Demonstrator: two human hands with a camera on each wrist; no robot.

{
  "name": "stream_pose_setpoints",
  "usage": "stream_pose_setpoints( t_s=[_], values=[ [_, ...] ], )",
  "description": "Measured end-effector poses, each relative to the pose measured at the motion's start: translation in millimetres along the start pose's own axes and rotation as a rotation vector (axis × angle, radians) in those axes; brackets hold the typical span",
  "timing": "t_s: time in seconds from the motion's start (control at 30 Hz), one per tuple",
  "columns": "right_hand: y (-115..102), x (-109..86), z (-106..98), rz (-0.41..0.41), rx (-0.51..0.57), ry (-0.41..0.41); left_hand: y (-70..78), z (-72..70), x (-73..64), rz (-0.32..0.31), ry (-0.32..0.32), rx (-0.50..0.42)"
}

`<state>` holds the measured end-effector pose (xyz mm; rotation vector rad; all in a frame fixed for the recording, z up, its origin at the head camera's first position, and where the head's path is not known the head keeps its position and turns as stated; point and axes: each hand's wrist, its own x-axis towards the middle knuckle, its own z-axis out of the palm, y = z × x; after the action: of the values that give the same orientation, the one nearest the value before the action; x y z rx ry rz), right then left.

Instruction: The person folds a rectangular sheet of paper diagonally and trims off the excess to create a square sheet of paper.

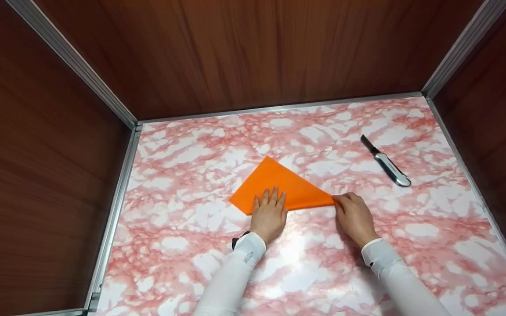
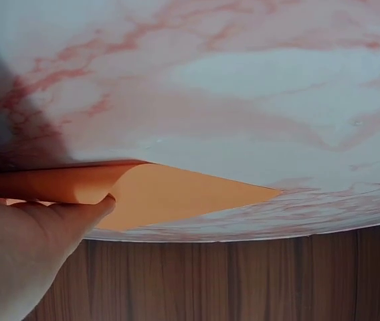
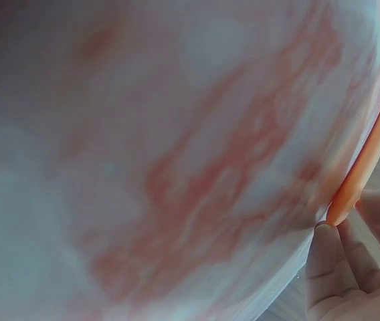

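Note:
A sheet of orange paper (image 1: 275, 173), folded over into a pointed shape, lies on the table. My left hand (image 1: 270, 217) rests on its near left part with the fingers straight and a little spread. In the left wrist view, the thumb (image 2: 89, 217) touches the paper (image 2: 176, 194) beside a fold that bulges up in a rounded curve. At the paper's right corner, my right hand (image 1: 355, 216) pinches the tip. The right wrist view has its fingertips around the end of the rolled-looking orange edge (image 3: 369, 150).
A utility knife (image 1: 387, 164) with a dark blade and a white and dark green handle lies to the right, beyond my right hand. Brown wood-look panels (image 1: 253, 52) with metal edging enclose the back and sides of the red-and-white marbled table (image 1: 182, 245).

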<state>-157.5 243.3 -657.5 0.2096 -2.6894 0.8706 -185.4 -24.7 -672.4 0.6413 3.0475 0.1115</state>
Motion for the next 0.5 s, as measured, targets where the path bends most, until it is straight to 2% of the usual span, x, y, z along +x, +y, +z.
stream_pose_setpoints(
  t_s=[0.5],
  values=[
    [0.6,0.4,-0.7,0.019,-0.008,-0.013,-0.2,-0.2,1.6,-0.005,0.004,-0.009]
  ],
)
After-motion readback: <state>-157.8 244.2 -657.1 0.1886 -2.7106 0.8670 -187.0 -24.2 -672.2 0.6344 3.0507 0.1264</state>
